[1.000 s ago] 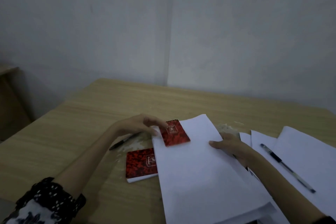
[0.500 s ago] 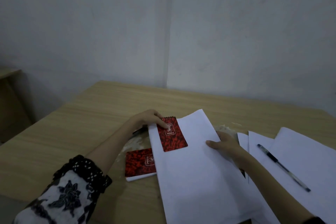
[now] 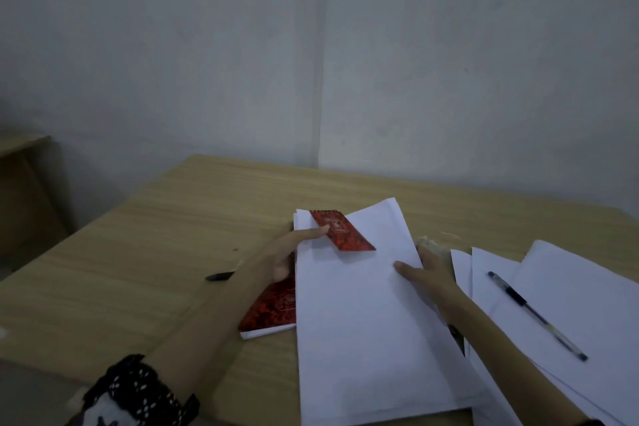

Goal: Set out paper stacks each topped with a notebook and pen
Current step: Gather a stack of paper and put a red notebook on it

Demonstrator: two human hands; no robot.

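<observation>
A white paper stack [image 3: 359,322] lies in the middle of the wooden table [image 3: 155,252]. A small red spiral notebook [image 3: 342,232] rests tilted on its far left corner. My left hand [image 3: 290,252] lies at the stack's left edge, one fingertip touching the notebook. My right hand [image 3: 425,273] presses flat on the stack's right edge. A second red notebook [image 3: 273,308] lies partly under the stack and my left arm. A black pen [image 3: 219,276] sticks out left of my left forearm. Another pen [image 3: 536,315] lies on loose sheets [image 3: 587,287] at the right.
The wall rises just beyond the table's far edge. A crumpled whitish scrap [image 3: 430,244] sits behind my right hand. A wooden piece of furniture [image 3: 24,183] stands to the far left, beyond the table's left edge.
The stack has turned and now covers more of the second notebook. The small notebook on it has rotated clockwise, and my left hand has slid down along the stack's left edge.
</observation>
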